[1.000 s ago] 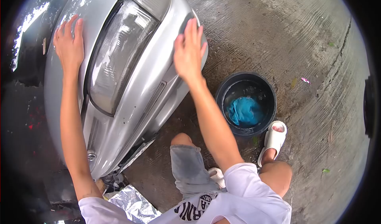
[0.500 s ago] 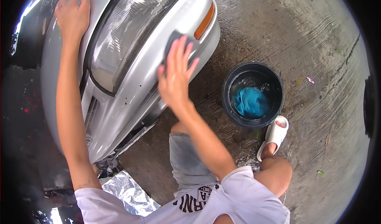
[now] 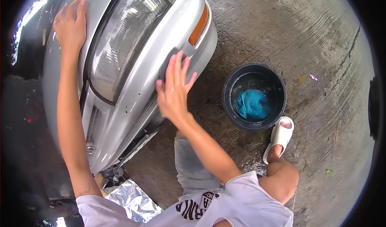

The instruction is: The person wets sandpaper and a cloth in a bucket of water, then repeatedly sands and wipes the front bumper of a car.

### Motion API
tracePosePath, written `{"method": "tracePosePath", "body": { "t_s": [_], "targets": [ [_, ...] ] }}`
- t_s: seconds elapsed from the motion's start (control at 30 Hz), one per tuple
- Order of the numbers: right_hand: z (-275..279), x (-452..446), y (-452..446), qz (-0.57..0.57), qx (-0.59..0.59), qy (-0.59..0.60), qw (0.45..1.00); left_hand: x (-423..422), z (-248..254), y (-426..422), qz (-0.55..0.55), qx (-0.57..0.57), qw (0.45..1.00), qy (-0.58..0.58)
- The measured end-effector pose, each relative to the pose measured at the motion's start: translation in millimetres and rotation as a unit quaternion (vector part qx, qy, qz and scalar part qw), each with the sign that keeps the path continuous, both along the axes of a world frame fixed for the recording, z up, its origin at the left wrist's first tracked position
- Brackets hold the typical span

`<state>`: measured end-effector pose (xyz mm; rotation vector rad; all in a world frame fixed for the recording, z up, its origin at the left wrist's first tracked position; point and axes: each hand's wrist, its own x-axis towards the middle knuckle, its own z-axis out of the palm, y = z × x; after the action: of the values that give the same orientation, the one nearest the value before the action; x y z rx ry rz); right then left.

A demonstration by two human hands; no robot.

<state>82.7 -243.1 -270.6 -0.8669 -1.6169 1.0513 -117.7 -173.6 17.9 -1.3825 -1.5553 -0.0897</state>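
Fingers spread, my left hand (image 3: 71, 28) rests on the silver hood (image 3: 94, 10) of a car, above the headlight (image 3: 124, 42). My right hand (image 3: 175, 92) presses a dark grey sponge-like pad (image 3: 171, 62) against the car's silver bumper (image 3: 146, 62), below the orange side marker (image 3: 199, 26). Most of the pad is hidden under my fingers, so its exact kind is unclear. To the right of that hand, a black bucket (image 3: 227, 94) of water stands on the ground with a blue cloth (image 3: 253, 103) in it.
The concrete floor (image 3: 321, 106) is wet and stained around the bucket. My foot in a white slide sandal (image 3: 282, 134) is right beside the bucket. A silver foil sheet (image 3: 132, 201) lies at the lower left under the car's front. A small pink scrap (image 3: 313, 78) lies further right.
My right hand has slid the grey pad down and left along the bumper, away from the orange marker. My left hand stays on the hood. The view has shifted slightly.
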Motion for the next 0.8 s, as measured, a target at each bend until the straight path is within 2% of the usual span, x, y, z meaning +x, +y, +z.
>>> {"method": "tracePosePath", "body": {
  "t_s": [0.03, 0.1, 0.17, 0.23, 0.3, 0.37, 0.43, 0.47, 0.5, 0.53, 0.57, 0.63, 0.7, 0.77, 0.8],
  "targets": [
    [1.0, 6.9, 31.5, -0.032, 0.012, -0.016, 0.999, -1.8, -0.5, 1.6, 0.005, 0.012, 1.0, -0.002],
    [16.0, 14.9, 99.9, -0.104, 0.038, 0.03, 0.993, -3.6, -6.9, 2.8, 0.011, 0.02, 1.0, -0.011],
    [21.0, 12.1, 109.8, -0.118, 0.059, 0.043, 0.99, -3.4, -4.4, 2.7, 0.026, 0.035, 0.999, -0.017],
    [14.4, 8.6, 47.3, -0.05, 0.093, 0.015, 0.994, 5.3, -7.0, 2.2, 0.023, 0.054, 0.998, -0.025],
    [3.3, -1.4, -20.7, 0.057, 0.113, -0.04, 0.991, 0.3, -4.8, -1.9, 0.012, 0.004, 0.999, 0.033],
    [7.3, 5.2, -1.5, 0.039, 0.157, -0.05, 0.985, -2.1, -2.1, -5.5, 0.02, 0.023, 0.997, 0.07],
    [17.9, 7.1, 79.4, -0.083, 0.151, -0.044, 0.984, 41.4, -14.3, -4.9, 0.079, 0.05, 0.995, -0.042],
    [26.0, 9.3, 119.5, -0.141, 0.152, -0.056, 0.977, 22.2, -11.1, -5.4, 0.092, 0.052, 0.993, -0.043],
    [30.6, 10.8, 147.5, -0.19, 0.173, -0.083, 0.963, -9.2, -4.3, 2.5, 0.142, 0.036, 0.989, 0.014],
    [30.9, 7.3, 138.6, -0.149, 0.182, -0.053, 0.97, -29.6, -0.2, 1.2, 0.191, 0.019, 0.979, 0.068],
    [29.6, 8.4, 125.8, -0.111, 0.191, -0.024, 0.975, -12.7, -3.8, -3.7, 0.199, 0.023, 0.978, 0.065],
    [16.5, -2.8, 23.4, -0.002, 0.224, -0.065, 0.972, 48.4, -16.7, -1.9, 0.043, 0.061, 0.995, -0.06],
    [-3.1, -18.0, -75.1, 0.118, 0.258, -0.073, 0.956, 47.6, -15.1, -3.8, 0.078, 0.052, 0.995, -0.046],
    [-0.7, -11.3, -48.9, 0.136, 0.295, -0.073, 0.943, 59.0, -13.7, -7.1, 0.065, 0.04, 0.99, -0.119],
    [4.4, -6.7, -17.1, 0.073, 0.295, -0.079, 0.949, 55.5, -15.4, -8.8, 0.069, 0.037, 0.99, -0.118]
  ]
}}
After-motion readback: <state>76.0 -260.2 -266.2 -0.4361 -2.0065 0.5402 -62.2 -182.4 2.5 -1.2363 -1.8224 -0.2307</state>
